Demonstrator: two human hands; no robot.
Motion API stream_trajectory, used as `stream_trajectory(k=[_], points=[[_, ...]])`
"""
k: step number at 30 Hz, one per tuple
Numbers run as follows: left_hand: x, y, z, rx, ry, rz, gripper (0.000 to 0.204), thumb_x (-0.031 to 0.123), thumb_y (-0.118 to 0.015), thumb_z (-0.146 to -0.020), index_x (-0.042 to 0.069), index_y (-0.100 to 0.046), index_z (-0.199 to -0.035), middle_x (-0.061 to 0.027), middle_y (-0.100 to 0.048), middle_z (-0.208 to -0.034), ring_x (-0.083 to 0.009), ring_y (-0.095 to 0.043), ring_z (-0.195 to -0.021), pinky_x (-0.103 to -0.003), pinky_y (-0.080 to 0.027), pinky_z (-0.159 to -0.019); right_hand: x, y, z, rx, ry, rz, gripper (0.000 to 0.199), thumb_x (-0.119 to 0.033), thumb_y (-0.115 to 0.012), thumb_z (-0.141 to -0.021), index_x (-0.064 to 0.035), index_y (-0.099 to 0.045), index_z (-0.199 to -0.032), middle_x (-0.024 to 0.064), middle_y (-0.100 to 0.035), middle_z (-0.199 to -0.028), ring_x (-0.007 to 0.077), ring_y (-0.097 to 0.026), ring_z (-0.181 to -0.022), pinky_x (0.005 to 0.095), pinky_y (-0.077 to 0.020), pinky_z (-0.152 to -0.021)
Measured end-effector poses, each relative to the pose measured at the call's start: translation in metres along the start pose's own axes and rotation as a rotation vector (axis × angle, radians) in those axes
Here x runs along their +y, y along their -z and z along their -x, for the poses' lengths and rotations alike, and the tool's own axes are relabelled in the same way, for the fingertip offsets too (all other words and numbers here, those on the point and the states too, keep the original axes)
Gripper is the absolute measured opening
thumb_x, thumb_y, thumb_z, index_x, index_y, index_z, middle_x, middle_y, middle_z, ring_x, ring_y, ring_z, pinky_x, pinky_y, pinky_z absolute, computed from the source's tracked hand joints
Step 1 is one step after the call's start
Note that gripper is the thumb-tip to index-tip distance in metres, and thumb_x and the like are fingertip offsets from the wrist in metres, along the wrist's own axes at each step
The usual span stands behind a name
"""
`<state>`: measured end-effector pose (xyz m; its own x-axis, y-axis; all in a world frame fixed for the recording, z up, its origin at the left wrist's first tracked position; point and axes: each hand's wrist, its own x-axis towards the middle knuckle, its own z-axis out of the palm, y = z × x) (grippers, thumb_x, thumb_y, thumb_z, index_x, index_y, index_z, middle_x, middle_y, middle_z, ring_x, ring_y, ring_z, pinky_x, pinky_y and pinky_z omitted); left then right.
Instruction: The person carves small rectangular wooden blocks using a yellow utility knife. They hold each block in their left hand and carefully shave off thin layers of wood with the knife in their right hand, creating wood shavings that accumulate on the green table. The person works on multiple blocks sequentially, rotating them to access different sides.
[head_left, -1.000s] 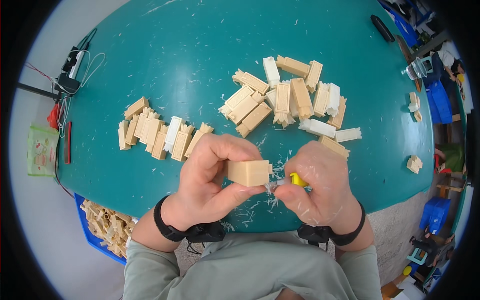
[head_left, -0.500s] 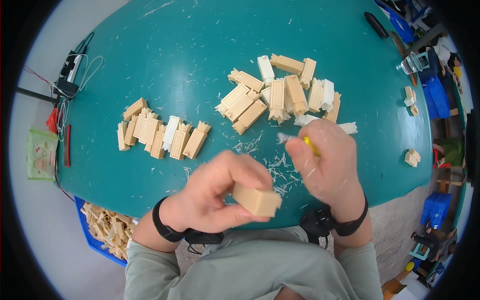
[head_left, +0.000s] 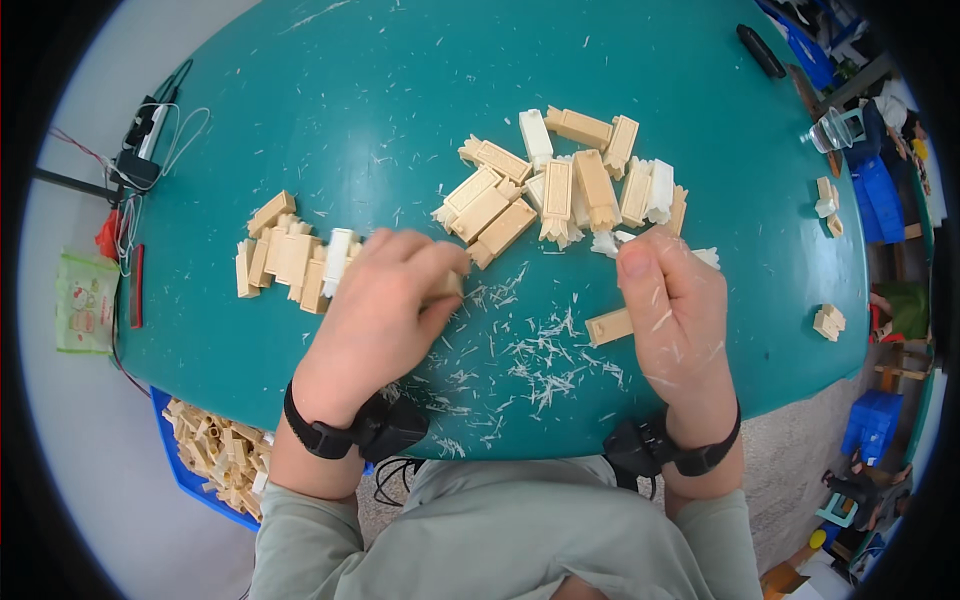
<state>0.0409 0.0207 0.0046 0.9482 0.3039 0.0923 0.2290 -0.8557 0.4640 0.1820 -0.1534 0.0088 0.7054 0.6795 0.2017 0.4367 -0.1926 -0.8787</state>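
Observation:
My left hand bends over the right end of a row of beige and white ornamented plastic blocks. A pale block shows in part between its thumb and fingers. My right hand is a closed fist with the thumb uppermost, below a larger heap of such blocks. It keeps the grip that held a yellow-handled tool, though the tool is hidden now. Beside that fist a beige block pokes out; whether it lies on the table or is held I cannot tell.
Pale shavings litter the green table between my arms. A blue bin full of beige pieces stands at the lower left. Cables and a power strip lie at the left edge; small pieces rest at the right edge.
My left hand has swung left and away from me, toward the row of blocks. The right fist has shifted slightly right, and its yellow handle is now out of sight. A block shows beside it.

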Motion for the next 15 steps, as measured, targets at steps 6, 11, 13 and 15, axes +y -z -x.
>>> stream_trajectory(k=[6, 11, 13, 15], points=[[-0.002, -0.006, -0.007, 0.255, -0.001, -0.198, 0.028, 0.006, -0.074, -0.06, 0.007, -0.058, -0.083, -0.0087, -0.055, -0.088, -0.0298, -0.05, -0.084, -0.037, -0.043, -0.07, 0.001, -0.001, 0.0, 0.029, 0.043, 0.027, 0.032, -0.024, -0.055, -0.089, -0.001, -0.048, -0.069, 0.0082, -0.042, -0.055, 0.0168, -0.038, -0.049, 0.0282, -0.0343, -0.046], [0.012, -0.029, -0.018, 0.237, -0.146, -0.069, 0.032, 0.006, -0.074, -0.062, 0.006, -0.055, -0.088, -0.0094, -0.054, -0.086, -0.0294, -0.052, -0.08, -0.036, -0.044, -0.069, -0.001, -0.002, 0.0, 0.025, 0.053, -0.016, 0.03, -0.023, -0.055, -0.089, -0.0008, -0.05, -0.07, 0.0069, -0.043, -0.057, 0.0133, -0.038, -0.05, 0.0268, -0.0342, -0.047], [0.008, -0.034, -0.018, 0.215, -0.138, -0.134, 0.033, 0.003, -0.072, -0.065, 0.006, -0.054, -0.093, -0.0103, -0.053, -0.088, -0.0281, -0.054, -0.077, -0.035, -0.045, -0.066, 0.0, -0.003, 0.0, 0.024, 0.067, -0.03, 0.03, -0.023, -0.055, -0.089, -0.0006, -0.05, -0.07, 0.0068, -0.043, -0.057, 0.0128, -0.038, -0.05, 0.0265, -0.0341, -0.047], [0.008, -0.034, -0.013, 0.204, -0.081, 0.032, 0.033, 0.001, -0.07, -0.067, 0.006, -0.055, -0.096, -0.0091, -0.053, -0.089, -0.0241, -0.055, -0.073, -0.032, -0.046, -0.062, 0.0, -0.003, 0.001, 0.027, 0.044, -0.061, 0.029, -0.023, -0.055, -0.089, -0.0004, -0.05, -0.071, 0.0069, -0.043, -0.058, 0.0128, -0.038, -0.05, 0.0263, -0.0341, -0.047]])
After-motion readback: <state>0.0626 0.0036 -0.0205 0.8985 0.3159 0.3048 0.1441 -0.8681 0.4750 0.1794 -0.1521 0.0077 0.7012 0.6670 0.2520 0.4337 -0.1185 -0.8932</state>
